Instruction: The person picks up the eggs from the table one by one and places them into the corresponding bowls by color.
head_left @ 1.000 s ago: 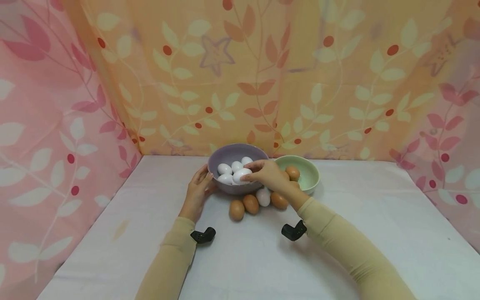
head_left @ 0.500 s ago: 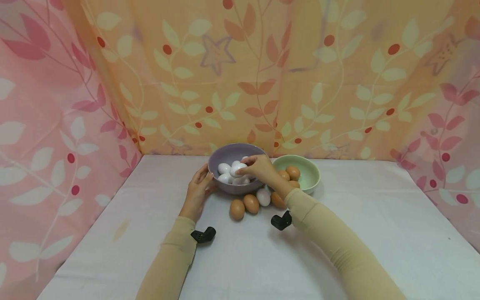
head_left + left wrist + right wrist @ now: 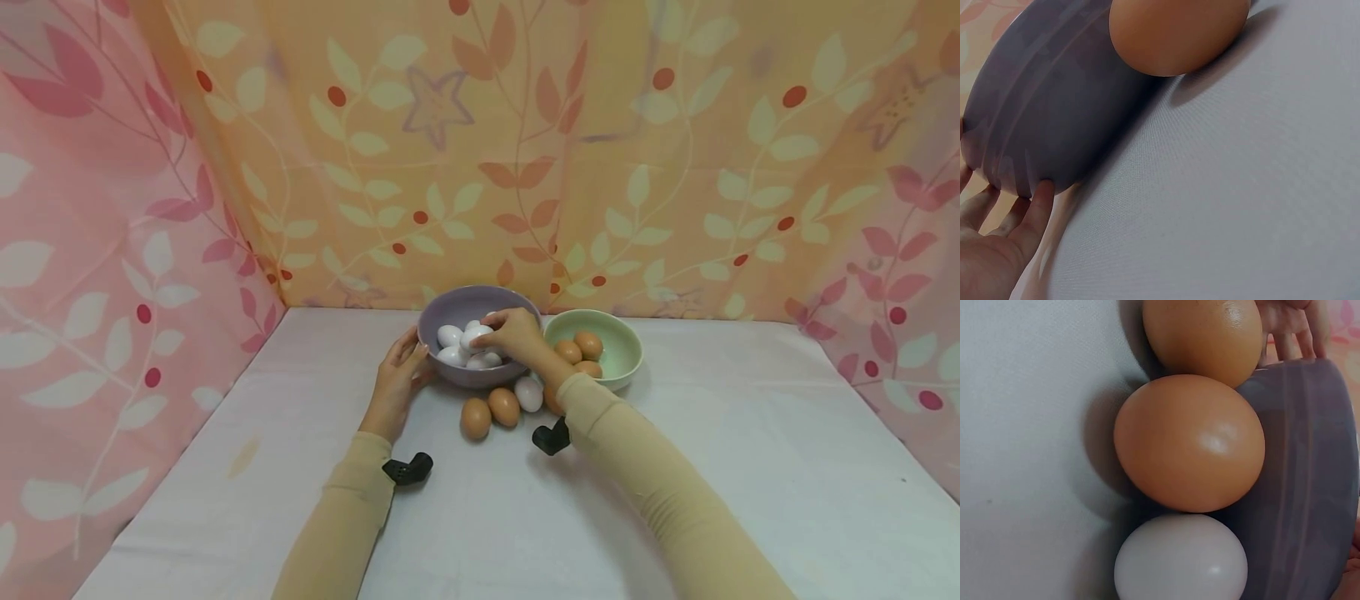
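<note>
Inside the purple bowl (image 3: 480, 379) lie several white eggs (image 3: 450, 336). My right hand (image 3: 517, 337) pinches a white egg (image 3: 476, 338) between thumb and fingers, low among the others. My left hand (image 3: 392, 383) rests against the bowl's left side; in the left wrist view its fairly straight fingers (image 3: 1038, 209) touch the outer wall. On the table before the bowl, a row holds a brown egg (image 3: 476, 418), a second brown egg (image 3: 504, 407), a white egg (image 3: 528, 393) and another brown egg (image 3: 552, 402), partly hidden by my right arm.
A light green bowl (image 3: 622, 358) with several brown eggs (image 3: 588, 344) stands just right of the purple one. White cloth (image 3: 750, 433) covers the table. Patterned curtains (image 3: 360, 167) hang behind it and along both sides.
My right hand has moved slightly left and farther into the purple bowl, carrying the white egg. My left hand keeps its place at the bowl's side.
</note>
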A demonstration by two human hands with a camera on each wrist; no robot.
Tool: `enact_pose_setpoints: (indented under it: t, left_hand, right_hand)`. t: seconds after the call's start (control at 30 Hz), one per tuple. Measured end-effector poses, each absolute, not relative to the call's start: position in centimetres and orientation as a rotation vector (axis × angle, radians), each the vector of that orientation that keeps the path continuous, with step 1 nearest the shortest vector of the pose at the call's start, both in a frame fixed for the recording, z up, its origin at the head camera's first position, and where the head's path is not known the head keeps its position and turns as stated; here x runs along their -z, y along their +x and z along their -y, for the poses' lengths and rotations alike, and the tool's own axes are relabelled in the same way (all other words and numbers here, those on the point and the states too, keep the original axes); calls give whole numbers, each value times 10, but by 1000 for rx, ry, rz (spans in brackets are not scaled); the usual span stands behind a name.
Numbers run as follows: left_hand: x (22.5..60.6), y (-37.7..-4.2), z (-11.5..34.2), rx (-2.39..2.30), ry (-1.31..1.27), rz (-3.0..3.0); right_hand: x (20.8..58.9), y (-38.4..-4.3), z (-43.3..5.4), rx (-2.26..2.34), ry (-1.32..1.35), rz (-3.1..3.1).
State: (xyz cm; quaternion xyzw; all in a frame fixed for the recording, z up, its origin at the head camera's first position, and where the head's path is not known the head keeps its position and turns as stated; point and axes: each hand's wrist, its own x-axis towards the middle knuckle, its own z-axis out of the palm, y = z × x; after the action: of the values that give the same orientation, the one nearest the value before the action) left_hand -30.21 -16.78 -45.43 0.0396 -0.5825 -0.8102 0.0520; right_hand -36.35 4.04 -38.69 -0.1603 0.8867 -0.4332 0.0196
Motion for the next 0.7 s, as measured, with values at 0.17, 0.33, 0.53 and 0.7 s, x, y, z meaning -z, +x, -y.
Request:
enact_pose_setpoints:
  t: [0.17,0.33,0.53,0.7]
  left_hand:
    - [454,-302,168,2465,137,1776]
    - [453,-301,168,2460,133,1777]
    - [453,-302,167,2463,134,1774]
    - [454,-303,168,2464,138,1778]
  right_hand:
    - [388,-363,-38,1283,-514,-2804]
    - [390,-364,-36,1275,-518,-2822]
    - [391,-365,-35,1222,-529,-2847]
    - [391,-365,-34,1202,-520,-2849]
